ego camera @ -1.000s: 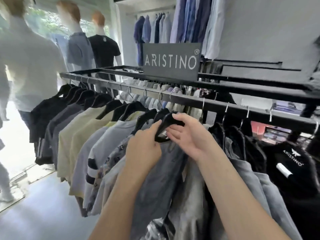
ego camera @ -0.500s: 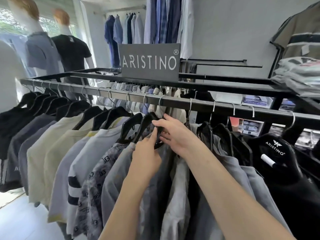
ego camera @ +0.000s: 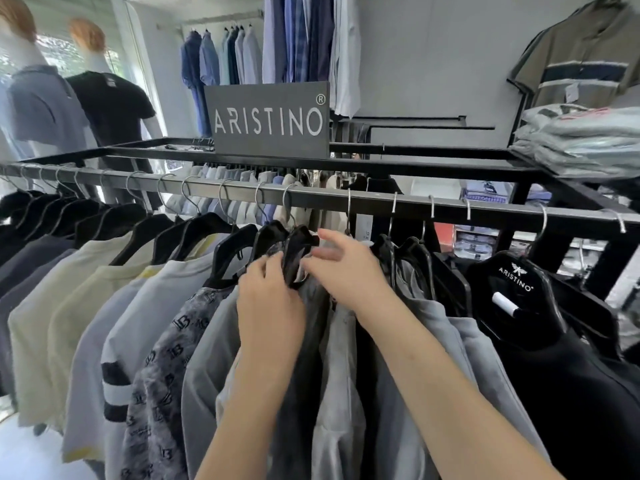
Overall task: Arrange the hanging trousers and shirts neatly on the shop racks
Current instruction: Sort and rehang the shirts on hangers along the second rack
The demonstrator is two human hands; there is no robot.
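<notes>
A metal rail (ego camera: 374, 199) runs across the view with a row of shirts on black hangers. My left hand (ego camera: 270, 303) and my right hand (ego camera: 346, 268) meet at one black hanger (ego camera: 298, 252) in the middle of the row. Left fingers pinch the hanger's shoulder. The right hand's thumb and fingers rest on its other side, index finger stretched out. A dark grey shirt (ego camera: 304, 375) hangs from this hanger. A patterned grey shirt (ego camera: 162, 368) hangs to its left, pale grey shirts (ego camera: 436, 341) to its right.
A grey brand sign (ego camera: 268, 119) stands on the rack's top frame. Folded clothes (ego camera: 585, 140) lie on the shelf at right. A black shirt on a branded hanger (ego camera: 519, 289) hangs far right. Two dressed mannequins (ego camera: 110, 109) stand at the back left. Blue shirts (ego camera: 221, 60) hang on the wall.
My view has swung right and closer to the rail. Both hands stayed on the same black hanger, and my right fingers have spread out over it. The passing person at left is gone.
</notes>
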